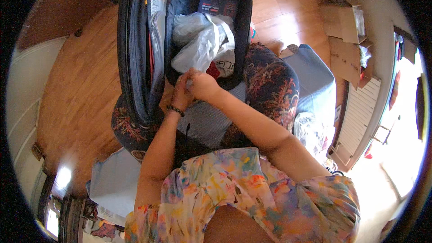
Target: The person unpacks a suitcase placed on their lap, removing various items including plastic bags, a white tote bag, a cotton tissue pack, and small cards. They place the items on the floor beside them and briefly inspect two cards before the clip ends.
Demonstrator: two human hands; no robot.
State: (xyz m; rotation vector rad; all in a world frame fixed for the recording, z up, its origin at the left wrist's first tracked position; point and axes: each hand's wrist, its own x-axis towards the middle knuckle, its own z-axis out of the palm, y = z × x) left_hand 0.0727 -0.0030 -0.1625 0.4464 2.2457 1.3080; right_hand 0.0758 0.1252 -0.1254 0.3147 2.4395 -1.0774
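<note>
Both my hands meet at the near edge of an open black suitcase (246,31). My left hand (181,91), with a dark beaded bracelet at the wrist, has its fingers closed. Pressed against it, my right hand (202,84) is closed too. Between them they pinch the near end of a white plastic bag (198,47), which lies bunched in the suitcase. Beyond the bag lies a dark printed box (218,4). Something red (213,69) and a pale item with dark lettering (226,66) show beside the bag's near end.
The suitcase lid (137,40) stands raised on the left, with a clear pocket inside. My patterned trouser legs (272,81) flank the case. Cardboard boxes (344,56) and a white radiator (358,117) line the right. A clear plastic bag (308,128) lies by the blue-grey seat (315,81).
</note>
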